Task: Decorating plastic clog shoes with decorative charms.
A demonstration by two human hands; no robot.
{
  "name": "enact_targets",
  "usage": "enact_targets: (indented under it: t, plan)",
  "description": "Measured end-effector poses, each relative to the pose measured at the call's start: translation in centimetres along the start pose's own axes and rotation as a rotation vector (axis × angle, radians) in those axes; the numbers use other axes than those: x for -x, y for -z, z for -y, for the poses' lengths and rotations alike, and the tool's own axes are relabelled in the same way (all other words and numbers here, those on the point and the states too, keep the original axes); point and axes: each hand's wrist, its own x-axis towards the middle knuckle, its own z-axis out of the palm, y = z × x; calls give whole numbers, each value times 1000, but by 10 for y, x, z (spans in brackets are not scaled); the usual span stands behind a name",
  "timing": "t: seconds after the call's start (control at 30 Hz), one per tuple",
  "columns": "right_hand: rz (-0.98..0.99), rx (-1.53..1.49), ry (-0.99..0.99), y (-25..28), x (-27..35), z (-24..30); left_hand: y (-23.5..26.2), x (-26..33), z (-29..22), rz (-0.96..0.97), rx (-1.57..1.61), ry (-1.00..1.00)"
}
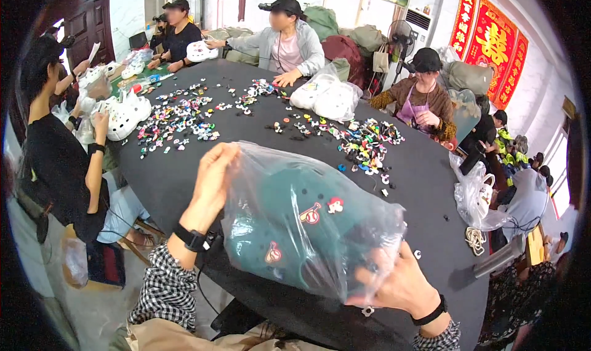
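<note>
A clear plastic bag is held up in front of me, over the near part of the table. Inside it lies a dark green, smooth-walled item with small round holes, seen hazily through the film. Baseball-themed charms in red and white sit on its wall. My left hand pinches the bag's upper left corner. At the lower right my right hand grips the bag, its fingers partly veiled by the film.
A dark table carries heaps of small colourful charms. Around it sit or stand several people. White perforated totes in plastic lie at its far side, another wrapped tote at right. A metal post stands near the right edge.
</note>
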Motion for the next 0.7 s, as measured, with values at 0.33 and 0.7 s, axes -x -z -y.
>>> enact_targets:
  t: [0.33, 0.7]
  plan:
    - [-158, -243, -40, -44, -18, -10, 65, 39, 18, 17, -196, 116]
    - [74, -337, -30, -51, -21, -3, 16, 130, -11, 487, -897, 135]
